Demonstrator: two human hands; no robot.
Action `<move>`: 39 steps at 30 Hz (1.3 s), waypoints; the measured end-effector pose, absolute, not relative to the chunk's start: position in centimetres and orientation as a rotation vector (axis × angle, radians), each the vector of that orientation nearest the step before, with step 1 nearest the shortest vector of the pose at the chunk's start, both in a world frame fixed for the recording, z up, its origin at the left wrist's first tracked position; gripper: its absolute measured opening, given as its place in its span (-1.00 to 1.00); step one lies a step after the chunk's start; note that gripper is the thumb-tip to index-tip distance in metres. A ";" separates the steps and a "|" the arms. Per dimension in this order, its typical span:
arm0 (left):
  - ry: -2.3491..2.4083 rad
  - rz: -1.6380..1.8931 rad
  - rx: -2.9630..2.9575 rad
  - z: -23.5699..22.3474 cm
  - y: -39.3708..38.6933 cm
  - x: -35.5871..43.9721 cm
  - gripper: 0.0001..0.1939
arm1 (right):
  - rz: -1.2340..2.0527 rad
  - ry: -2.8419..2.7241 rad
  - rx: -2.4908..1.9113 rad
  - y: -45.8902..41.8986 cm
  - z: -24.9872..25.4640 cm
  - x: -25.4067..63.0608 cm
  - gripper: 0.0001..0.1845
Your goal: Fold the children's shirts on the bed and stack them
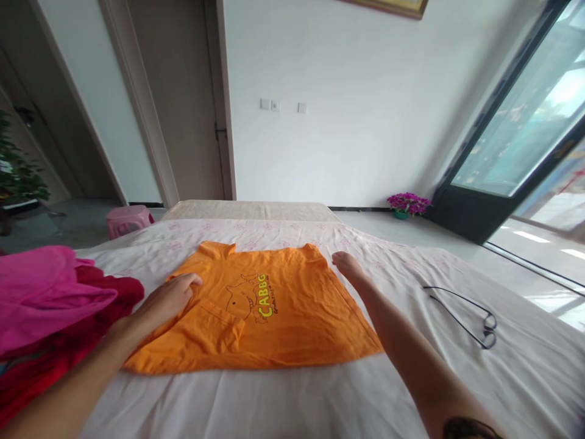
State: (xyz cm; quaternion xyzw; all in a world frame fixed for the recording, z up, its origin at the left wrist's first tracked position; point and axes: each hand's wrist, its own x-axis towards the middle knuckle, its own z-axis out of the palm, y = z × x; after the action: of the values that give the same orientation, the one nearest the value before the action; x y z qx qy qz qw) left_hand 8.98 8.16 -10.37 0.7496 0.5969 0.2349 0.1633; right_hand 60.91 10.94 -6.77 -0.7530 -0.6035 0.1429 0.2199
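touching softly creased orange shirt [297, 305] with left hand [176, 297], right hand [346, 263] near far-right corner; cannot tell either grip.

My left hand [172, 297] is blurring and hiding its own grip on the orange T-shirt [311, 311]; my right hand [348, 265] is curling its fingertips out of sight. The small print [271, 295] beside "CABBG" is blurring past reading. By the left edge of the bed [274, 399], the pink and red garments [46, 292] are running out of view. The bed's far left corner is hiding part of the pink stool [128, 219]. The bottom edge of my view is cutting off my dark wristband [470, 428], the top edge the picture frame [404, 6].
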 end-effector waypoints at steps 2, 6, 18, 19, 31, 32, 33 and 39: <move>1.754 0.612 2.205 -10.6 9.2 11.6 -0.51 | 0.382 -1.619 -2.177 13.3 -7.5 59.0 -0.54; 1.931 0.490 2.273 -12.9 9.6 14.3 -0.33 | 0.294 -1.629 -2.278 15.5 -9.5 56.2 -0.49; 2.326 0.200 2.328 -13.9 7.8 15.6 -0.41 | -0.120 -1.714 -2.163 12.3 -9.9 54.3 -0.51; 2.359 0.208 2.330 -13.6 7.7 16.6 -0.43 | -0.128 -1.738 -2.113 11.2 -10.1 53.0 -0.46; 2.043 0.334 2.529 -15.2 5.4 24.1 -0.38 | 0.024 -2.321 -1.823 1.8 -14.1 48.7 -0.25; 2.053 0.331 2.524 -15.2 5.3 23.7 -0.38 | 0.013 -2.281 -1.928 2.0 -13.8 50.8 -0.26; 2.063 0.325 2.519 -15.2 5.3 23.4 -0.37 | 0.012 -2.231 -2.044 2.1 -13.6 52.9 -0.26; 2.103 0.302 2.505 -14.7 4.8 23.2 -0.37 | 0.002 -1.996 -2.449 1.8 -12.4 60.8 -0.33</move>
State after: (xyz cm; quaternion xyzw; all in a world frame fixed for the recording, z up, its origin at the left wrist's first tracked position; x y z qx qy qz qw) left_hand 23.22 4.79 -14.74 0.7606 0.6387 0.0917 -0.0713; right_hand 60.77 1.77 -12.39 -0.7751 -0.6318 0.0008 -0.0090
